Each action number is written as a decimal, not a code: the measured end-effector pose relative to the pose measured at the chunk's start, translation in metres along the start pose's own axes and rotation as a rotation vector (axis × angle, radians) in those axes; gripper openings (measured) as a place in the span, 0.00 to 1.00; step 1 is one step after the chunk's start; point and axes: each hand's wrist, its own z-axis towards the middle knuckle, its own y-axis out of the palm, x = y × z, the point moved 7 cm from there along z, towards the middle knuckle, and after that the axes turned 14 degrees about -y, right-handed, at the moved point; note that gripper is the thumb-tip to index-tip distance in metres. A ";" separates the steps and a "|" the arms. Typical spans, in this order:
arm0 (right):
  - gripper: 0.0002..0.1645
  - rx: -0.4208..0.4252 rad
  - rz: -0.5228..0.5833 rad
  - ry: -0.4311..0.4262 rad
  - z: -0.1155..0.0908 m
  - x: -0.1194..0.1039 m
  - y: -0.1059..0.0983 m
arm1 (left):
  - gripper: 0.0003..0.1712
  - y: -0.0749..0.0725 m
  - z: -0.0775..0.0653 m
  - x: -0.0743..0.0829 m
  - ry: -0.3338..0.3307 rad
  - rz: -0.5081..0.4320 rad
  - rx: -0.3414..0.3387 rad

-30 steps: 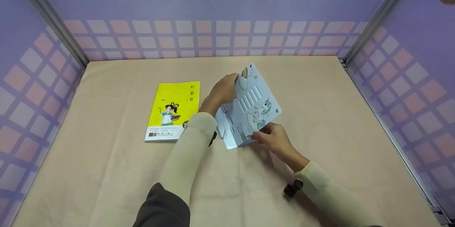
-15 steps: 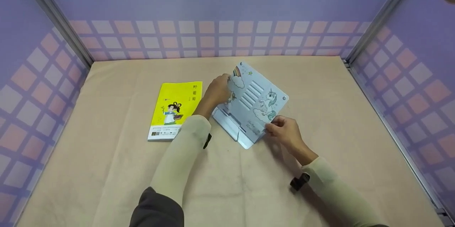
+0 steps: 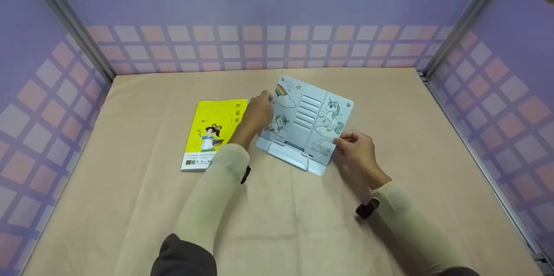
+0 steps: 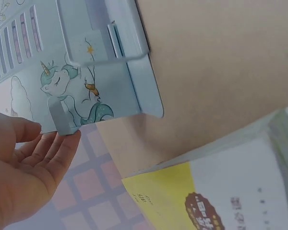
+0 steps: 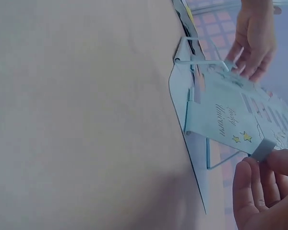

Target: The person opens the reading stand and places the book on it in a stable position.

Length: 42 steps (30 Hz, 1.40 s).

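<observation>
Bookstand (image 3: 308, 120): pale blue, flat rectangular panel with rounded corners, printed with unicorns, clouds and a rainbow; a column of slots down the middle. Located near the centre of the table, between the two hands, raised at a slant, printed side facing the person; whether its base rests on the cloth cannot be told. A thin wire loop (image 4: 105, 62) spans its lower front.

Left hand (image 3: 259, 113): fingers and thumb curled, gripping the panel's left edge.

Right hand (image 3: 359, 150): thumb and fingers pinching the panel's right edge at a small bent tab (image 5: 263, 149).

Book (image 3: 210, 133): yellow cover with white lower band, illustrated girl figure; lies flat left of the stand, partly behind the left forearm.

Tablecloth (image 3: 277, 228): beige, creased fabric, beneath all.

Wall panel (image 3: 207, 3): purple, pink-and-white checks along the bottom.
</observation>
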 end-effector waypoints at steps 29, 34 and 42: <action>0.11 0.097 -0.072 0.049 0.038 0.001 -0.019 | 0.03 0.002 -0.012 -0.017 0.015 -0.122 -0.194; 0.12 0.094 -0.079 0.037 0.038 -0.001 -0.020 | 0.02 0.002 -0.012 -0.017 0.016 -0.124 -0.184; 0.11 0.091 -0.082 0.068 0.038 -0.001 -0.021 | 0.02 0.004 -0.015 -0.017 -0.011 -0.096 -0.178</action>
